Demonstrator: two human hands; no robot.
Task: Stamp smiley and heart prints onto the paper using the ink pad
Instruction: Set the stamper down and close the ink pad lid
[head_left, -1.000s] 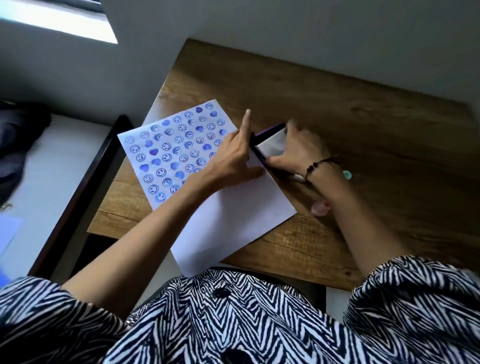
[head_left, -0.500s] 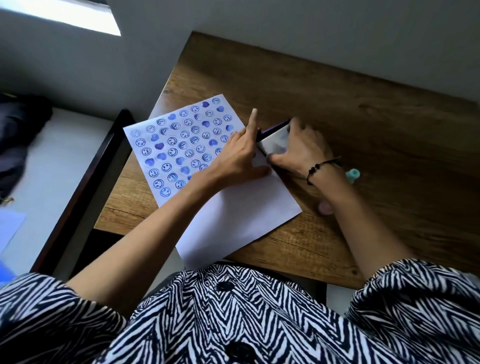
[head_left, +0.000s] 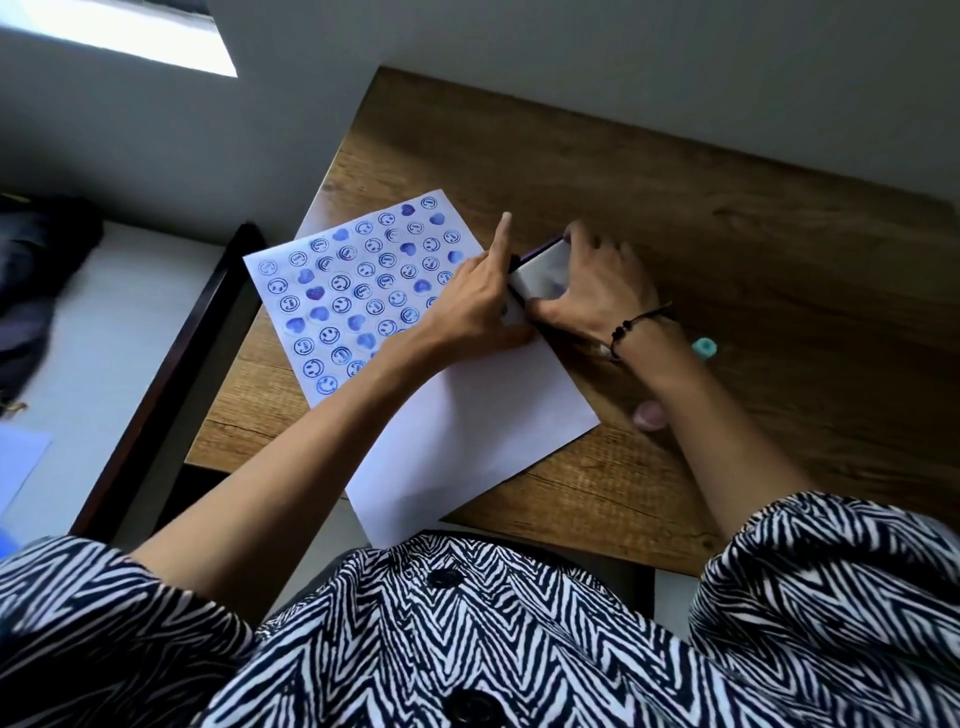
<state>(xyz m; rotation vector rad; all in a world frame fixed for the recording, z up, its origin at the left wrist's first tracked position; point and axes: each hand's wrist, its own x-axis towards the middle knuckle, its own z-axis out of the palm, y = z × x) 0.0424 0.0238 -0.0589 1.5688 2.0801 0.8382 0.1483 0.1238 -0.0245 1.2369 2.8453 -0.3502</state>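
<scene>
A white paper (head_left: 467, 441) lies on the wooden table (head_left: 727, 208), its upper left part covered with blue smiley and heart prints (head_left: 358, 291). The ink pad (head_left: 543, 273), with a dark purple base and a pale lid, sits at the paper's right edge between both hands. My left hand (head_left: 472, 306) holds its left side with the index finger pointing up. My right hand (head_left: 597, 291) grips the pad from the right, with the thumb on its near edge. Most of the pad is hidden by my fingers.
A teal stamp (head_left: 704, 348) and a pink stamp (head_left: 649, 415) lie on the table by my right forearm. A dark wooden frame (head_left: 171, 374) and a white surface (head_left: 104, 332) lie left of the table. A wall runs behind the table.
Both hands stay on the ink pad with hardly any movement. The camera view has shifted slightly.
</scene>
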